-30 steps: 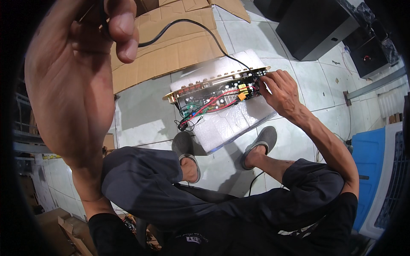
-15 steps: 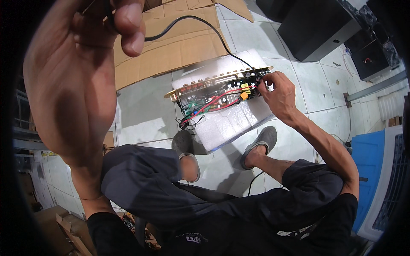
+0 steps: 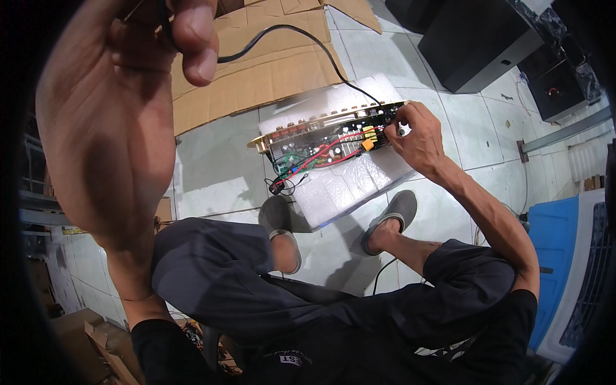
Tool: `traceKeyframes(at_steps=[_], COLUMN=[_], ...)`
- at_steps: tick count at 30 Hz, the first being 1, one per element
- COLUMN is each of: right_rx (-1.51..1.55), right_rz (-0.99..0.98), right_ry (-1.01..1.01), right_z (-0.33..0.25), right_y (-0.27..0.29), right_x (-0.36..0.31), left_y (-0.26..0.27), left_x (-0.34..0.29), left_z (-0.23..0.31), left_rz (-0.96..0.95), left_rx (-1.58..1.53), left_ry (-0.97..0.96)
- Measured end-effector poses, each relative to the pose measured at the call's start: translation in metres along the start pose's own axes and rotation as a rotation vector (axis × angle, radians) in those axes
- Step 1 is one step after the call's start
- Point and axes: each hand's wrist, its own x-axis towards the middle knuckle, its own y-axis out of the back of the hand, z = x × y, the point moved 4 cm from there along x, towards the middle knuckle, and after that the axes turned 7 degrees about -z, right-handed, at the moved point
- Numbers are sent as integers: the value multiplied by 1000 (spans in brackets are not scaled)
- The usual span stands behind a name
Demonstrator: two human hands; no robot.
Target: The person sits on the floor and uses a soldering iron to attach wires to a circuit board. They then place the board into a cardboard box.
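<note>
An amplifier panel with an exposed circuit board [image 3: 333, 149] stands on its edge on a white foam block [image 3: 350, 189]. Knobs line its gold-coloured face, and red wires cross the components toward a small black connector [image 3: 276, 187]. My right hand [image 3: 418, 138] is closed at the board's right end, thumb and fingers pinched; its fingertips hide what they grip. A black cable [image 3: 289, 27] arcs from that end up to my left hand [image 3: 119, 122], which is raised close to the camera with its fingers curled round the cable.
Flattened cardboard [image 3: 256, 70] lies on the tiled floor beyond the foam. Black speaker cabinets [image 3: 478, 48] stand at the far right. A blue and white appliance [image 3: 558, 269] is at the near right, and cardboard boxes [image 3: 96, 340] sit at the lower left. My feet flank the foam's near edge.
My right hand has shifted very slightly at the board's end, its fingers turning a little. The left hand and the cable are almost unmoved.
</note>
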Motion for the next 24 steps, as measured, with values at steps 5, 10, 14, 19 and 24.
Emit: traceKeyframes(at_steps=[5, 10, 14, 19, 24], right_rx=[-58, -190, -290, -308, -323], right_rz=[-113, -198, -238, -225, -198], right_ry=[25, 62, 134, 148, 176], right_z=[-2, -5, -4, -5, -5], right_y=[4, 7, 6, 5, 4], right_x=[6, 10, 12, 12, 12], left_y=[-2, -4, -6, -7, -7], left_x=[1, 0, 0, 0, 0], left_z=[0, 1, 0, -1, 0], left_rz=[3, 6, 9, 10, 12], left_rx=[-10, -20, -24, -33, -35], left_ry=[4, 5, 7, 10, 11])
